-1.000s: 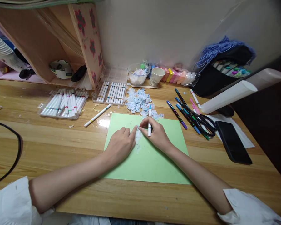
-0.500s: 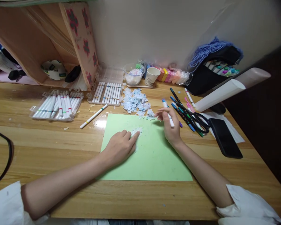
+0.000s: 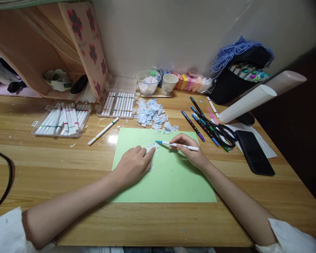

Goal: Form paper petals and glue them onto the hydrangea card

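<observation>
My right hand (image 3: pixel 188 149) is closed around a white marker pen (image 3: pixel 184 145), its blue tip over small paper scraps (image 3: pixel 150 147) on a light green sheet (image 3: pixel 173 182). I cannot tell whether the tip touches them. Resting on the sheet, my left hand (image 3: pixel 134 163) has its index finger stretched out and pressing on the scraps, and its other fingers are bent. Part of the scraps is hidden under that hand. Just beyond the sheet's far edge lies a loose heap of white and blue paper scraps (image 3: pixel 150 114).
Two plastic cases of markers (image 3: pixel 60 121) and a loose marker (image 3: pixel 103 131) lie left. A clear bowl (image 3: pixel 147 83) and paper cup (image 3: pixel 169 84) stand behind the heap. Right are dark pens (image 3: pixel 192 125), black scissors (image 3: pixel 221 131), a phone (image 3: pixel 254 151) and a white roll (image 3: pixel 247 103).
My right hand has moved left and down, bringing the pen from upright near the dark pens to lying slanted over the scraps. My left hand stays in place.
</observation>
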